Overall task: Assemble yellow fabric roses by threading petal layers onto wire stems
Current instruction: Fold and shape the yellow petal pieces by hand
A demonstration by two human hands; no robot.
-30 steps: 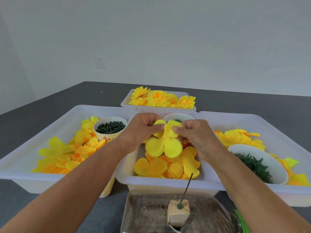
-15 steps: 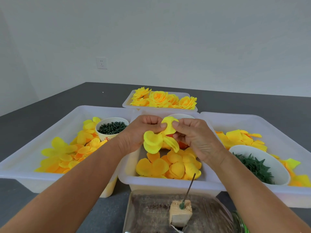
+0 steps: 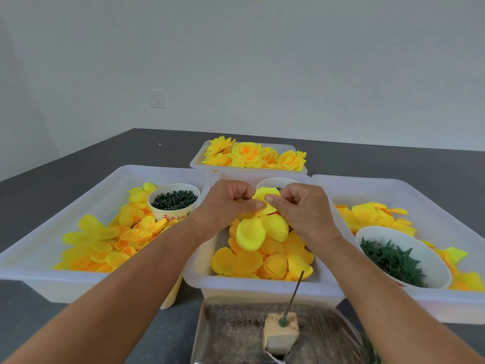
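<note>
1. The left hand (image 3: pixel 223 206) and right hand (image 3: pixel 304 208) meet above the middle white plastic tray (image 3: pixel 262 285), each pinching the top of one bright yellow fabric petal layer (image 3: pixel 258 228) between thumb and fingers.
2. Its round petals hang at 6 o'clock below both hands, over loose petals in the tray.
3. A thin dark wire stem (image 3: pixel 295 291) stands tilted in a small tan foam block (image 3: pixel 280 333) at 6 o'clock on the worktop (image 3: pixel 78 324), near the tray.
</note>
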